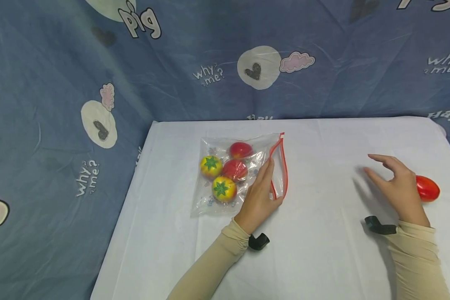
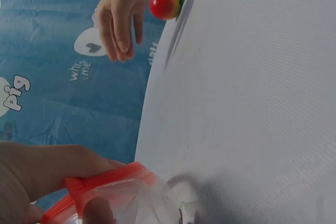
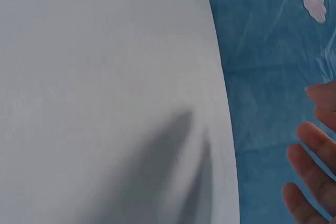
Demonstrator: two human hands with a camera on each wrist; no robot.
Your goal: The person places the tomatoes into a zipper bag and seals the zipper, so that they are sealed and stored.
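A clear zip bag (image 1: pixel 202 206) with a red zip edge lies on the white table, its mouth to the right. Inside are several toy tomatoes; two show yellow with green leaf tops, such as the lower tomato (image 1: pixel 224 189), and others show red sides. My left hand (image 1: pixel 258 200) holds the bag at its mouth; in the left wrist view the red edge (image 2: pixel 107 178) runs between thumb and fingers. At the right, my right hand (image 1: pixel 401 187) hovers with spread, bent fingers and nothing in them. Just right of it, a red tomato (image 1: pixel 428 188) is partly hidden behind the hand.
The white tablecloth (image 1: pixel 322 250) spans between the two hands. A blue patterned cloth (image 1: pixel 195 46) hangs behind and left of the table. Dark wrist camera mounts (image 1: pixel 378 225) stick out at both sleeves.
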